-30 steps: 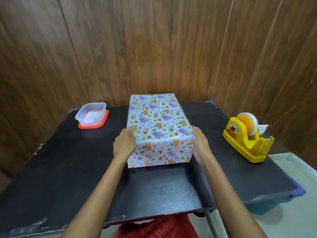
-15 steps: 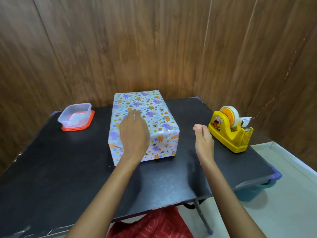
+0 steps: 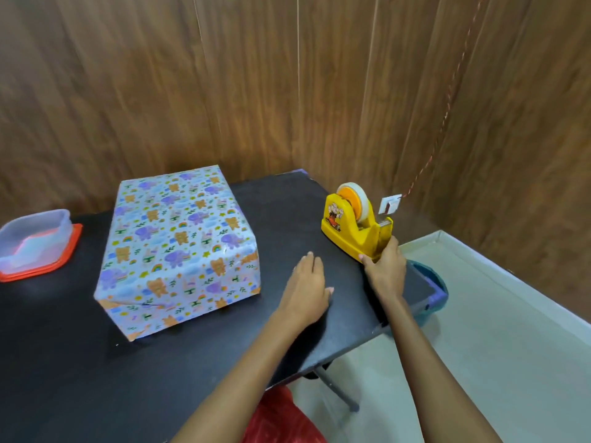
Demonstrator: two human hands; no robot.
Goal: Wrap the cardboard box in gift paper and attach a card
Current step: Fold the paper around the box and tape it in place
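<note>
The box (image 3: pixel 179 247), wrapped in pale paper printed with elephants and bears, lies on the black table (image 3: pixel 96 362) left of centre. No hand touches it. My left hand (image 3: pixel 307 289) hovers low over the table just right of the box, fingers straight and relaxed. My right hand (image 3: pixel 383 270) grips the near end of the yellow tape dispenser (image 3: pixel 351 225), which stands near the table's right edge with a tape roll on an orange hub. No card is in view.
A clear plastic container on an orange lid (image 3: pixel 35 241) sits at the far left of the table. Wooden wall panels stand close behind. A white switch plate (image 3: pixel 390 204) with a red cord hangs behind the dispenser. Light floor lies to the right.
Both hands left the wrapped box. My left hand slid off its top to the table on its right. My right hand reached right and took hold of the tape dispenser.
</note>
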